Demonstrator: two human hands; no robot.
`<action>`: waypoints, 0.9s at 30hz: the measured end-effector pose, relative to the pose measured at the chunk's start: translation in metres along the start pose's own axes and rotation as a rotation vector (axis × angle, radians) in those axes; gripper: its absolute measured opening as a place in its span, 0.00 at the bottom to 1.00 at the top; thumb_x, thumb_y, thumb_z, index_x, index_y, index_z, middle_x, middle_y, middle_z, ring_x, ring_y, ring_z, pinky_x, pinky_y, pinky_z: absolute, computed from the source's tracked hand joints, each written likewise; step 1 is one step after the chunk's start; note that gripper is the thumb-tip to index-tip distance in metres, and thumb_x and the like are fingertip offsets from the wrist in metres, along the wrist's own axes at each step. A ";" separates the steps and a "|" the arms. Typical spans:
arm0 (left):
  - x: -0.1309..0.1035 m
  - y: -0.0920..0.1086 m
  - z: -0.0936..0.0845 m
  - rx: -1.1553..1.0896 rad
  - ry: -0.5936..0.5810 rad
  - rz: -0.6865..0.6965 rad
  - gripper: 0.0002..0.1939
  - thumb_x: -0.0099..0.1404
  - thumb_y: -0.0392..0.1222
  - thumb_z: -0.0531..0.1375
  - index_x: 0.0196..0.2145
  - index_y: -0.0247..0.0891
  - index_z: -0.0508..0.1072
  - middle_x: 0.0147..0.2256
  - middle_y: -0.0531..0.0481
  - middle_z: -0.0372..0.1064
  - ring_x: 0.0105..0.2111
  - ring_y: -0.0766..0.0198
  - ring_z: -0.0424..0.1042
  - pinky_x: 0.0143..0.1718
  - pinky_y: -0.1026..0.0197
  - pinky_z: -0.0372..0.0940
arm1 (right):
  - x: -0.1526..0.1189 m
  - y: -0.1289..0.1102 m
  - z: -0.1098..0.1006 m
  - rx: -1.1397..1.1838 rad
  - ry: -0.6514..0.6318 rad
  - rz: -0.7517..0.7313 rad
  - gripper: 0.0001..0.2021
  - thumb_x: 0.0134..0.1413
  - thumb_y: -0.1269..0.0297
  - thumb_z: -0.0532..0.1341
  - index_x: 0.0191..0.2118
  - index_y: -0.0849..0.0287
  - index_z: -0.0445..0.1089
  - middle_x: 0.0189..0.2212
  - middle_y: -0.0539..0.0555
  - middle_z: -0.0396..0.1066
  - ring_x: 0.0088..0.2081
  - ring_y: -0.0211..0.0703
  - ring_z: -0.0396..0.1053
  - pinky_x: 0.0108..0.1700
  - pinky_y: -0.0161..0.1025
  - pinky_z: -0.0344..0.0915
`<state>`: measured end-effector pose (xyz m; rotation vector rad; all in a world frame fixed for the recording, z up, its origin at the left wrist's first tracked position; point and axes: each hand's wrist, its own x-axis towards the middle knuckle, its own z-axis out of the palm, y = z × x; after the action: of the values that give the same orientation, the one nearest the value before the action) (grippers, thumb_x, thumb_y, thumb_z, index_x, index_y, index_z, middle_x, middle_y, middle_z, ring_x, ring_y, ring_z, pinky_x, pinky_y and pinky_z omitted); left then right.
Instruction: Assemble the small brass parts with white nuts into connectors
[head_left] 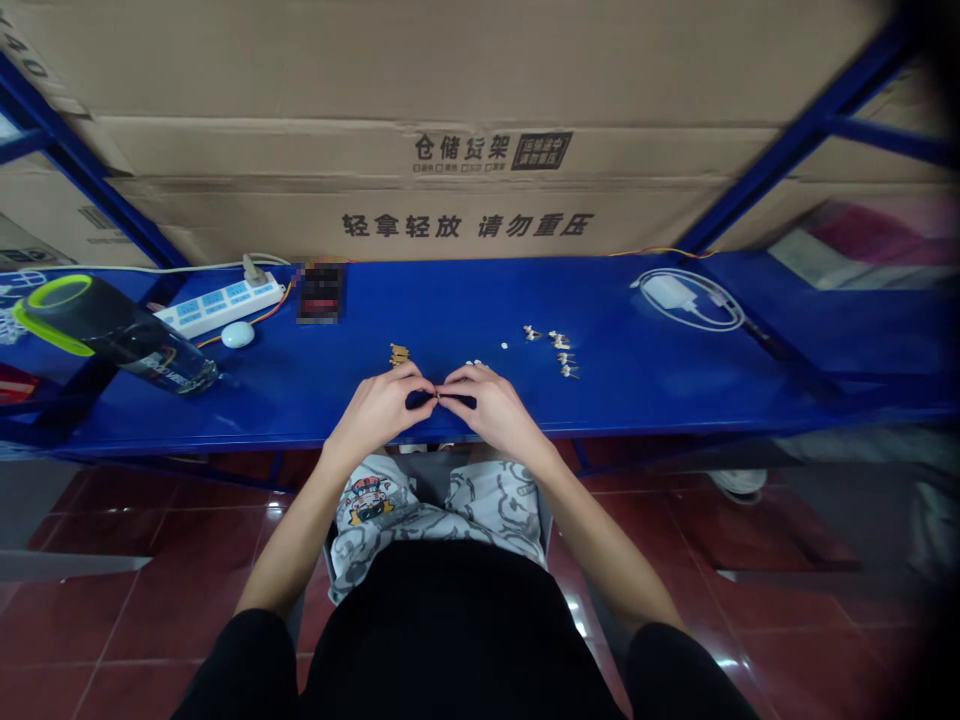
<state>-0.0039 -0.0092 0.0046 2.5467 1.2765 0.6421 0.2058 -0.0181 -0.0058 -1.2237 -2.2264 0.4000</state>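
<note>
Above the front edge of the blue table (450, 300), my left hand (382, 405) and my right hand (491, 405) meet fingertip to fingertip. Both are closed in a pinch around a tiny dark piece (437, 395), too small to name. Just beyond the left hand lie several small tan pieces (399, 354). Small white pieces (474, 364) show partly behind the right hand's fingers. Farther right are several little white-and-brown pieces with thin pins (564, 358), and a single white bit (504, 346) rests nearer the middle.
At left, a dark bottle with a yellow-green lid (120, 330) leans over the table beside a white power strip (221, 305) and a white rounded object (238, 334). A coiled white cable with charger (690, 300) lies at right. Cardboard (465, 90) stands along the back.
</note>
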 end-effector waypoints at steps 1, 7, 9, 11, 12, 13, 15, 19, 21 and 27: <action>0.000 0.000 0.000 0.008 -0.002 0.006 0.08 0.70 0.44 0.61 0.42 0.42 0.79 0.42 0.51 0.75 0.36 0.62 0.76 0.34 0.62 0.67 | 0.000 0.000 0.000 0.000 0.001 -0.007 0.08 0.64 0.67 0.63 0.45 0.54 0.80 0.43 0.55 0.77 0.45 0.48 0.72 0.49 0.47 0.68; 0.001 -0.003 0.001 -0.013 0.023 0.024 0.09 0.70 0.45 0.60 0.41 0.42 0.79 0.42 0.52 0.75 0.36 0.63 0.76 0.34 0.62 0.66 | 0.000 0.000 -0.001 0.001 -0.001 -0.017 0.08 0.64 0.67 0.63 0.44 0.52 0.80 0.43 0.54 0.77 0.45 0.48 0.73 0.48 0.47 0.68; 0.001 -0.004 0.002 -0.022 0.024 0.028 0.09 0.70 0.45 0.60 0.41 0.42 0.79 0.42 0.52 0.75 0.36 0.63 0.76 0.34 0.62 0.66 | 0.000 -0.001 -0.001 -0.003 0.000 -0.019 0.08 0.64 0.67 0.63 0.44 0.52 0.80 0.43 0.54 0.77 0.45 0.48 0.72 0.48 0.47 0.68; 0.001 -0.004 0.002 -0.021 0.024 0.024 0.09 0.69 0.45 0.60 0.41 0.42 0.79 0.42 0.52 0.75 0.36 0.63 0.76 0.34 0.62 0.66 | 0.000 -0.001 -0.001 -0.004 0.000 -0.017 0.08 0.64 0.67 0.63 0.44 0.52 0.80 0.43 0.54 0.77 0.45 0.48 0.73 0.49 0.48 0.67; 0.000 -0.005 0.002 -0.019 0.023 0.023 0.09 0.69 0.45 0.61 0.41 0.42 0.79 0.42 0.52 0.75 0.36 0.63 0.76 0.34 0.62 0.66 | 0.001 -0.001 -0.001 -0.001 0.000 -0.015 0.08 0.64 0.68 0.63 0.44 0.53 0.80 0.43 0.54 0.77 0.45 0.48 0.73 0.49 0.48 0.67; 0.000 -0.005 0.002 -0.017 0.022 0.021 0.08 0.69 0.46 0.61 0.41 0.42 0.79 0.42 0.53 0.75 0.37 0.64 0.76 0.34 0.62 0.66 | 0.001 -0.001 -0.001 0.004 -0.001 -0.013 0.08 0.63 0.68 0.63 0.44 0.53 0.80 0.43 0.54 0.77 0.45 0.48 0.73 0.49 0.47 0.67; 0.001 -0.006 0.002 -0.014 0.017 0.019 0.08 0.69 0.46 0.61 0.41 0.43 0.79 0.42 0.53 0.75 0.36 0.64 0.76 0.33 0.62 0.65 | 0.001 -0.001 -0.001 0.016 -0.002 -0.011 0.08 0.63 0.68 0.64 0.45 0.54 0.80 0.43 0.54 0.77 0.45 0.48 0.73 0.49 0.47 0.67; 0.002 -0.008 0.002 -0.025 0.005 0.034 0.09 0.70 0.46 0.61 0.41 0.43 0.79 0.43 0.53 0.75 0.36 0.64 0.76 0.34 0.62 0.66 | 0.001 0.001 -0.002 0.047 -0.018 -0.008 0.08 0.63 0.68 0.64 0.45 0.54 0.80 0.44 0.54 0.77 0.45 0.47 0.73 0.50 0.47 0.67; 0.002 -0.009 0.002 -0.029 -0.002 0.040 0.08 0.70 0.46 0.61 0.41 0.43 0.79 0.43 0.53 0.75 0.36 0.64 0.75 0.35 0.62 0.66 | 0.001 0.003 -0.002 0.064 -0.021 -0.012 0.08 0.63 0.67 0.65 0.44 0.53 0.80 0.44 0.54 0.77 0.45 0.47 0.73 0.50 0.47 0.67; 0.002 -0.008 -0.004 -0.044 -0.039 0.050 0.08 0.70 0.46 0.60 0.41 0.43 0.79 0.42 0.53 0.74 0.37 0.63 0.75 0.35 0.62 0.66 | 0.001 0.007 0.001 0.078 0.020 -0.057 0.06 0.61 0.65 0.66 0.43 0.52 0.81 0.43 0.53 0.77 0.44 0.47 0.73 0.50 0.47 0.67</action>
<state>-0.0108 -0.0031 0.0057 2.5496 1.1764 0.6211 0.2095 -0.0134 -0.0101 -1.1168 -2.2025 0.4459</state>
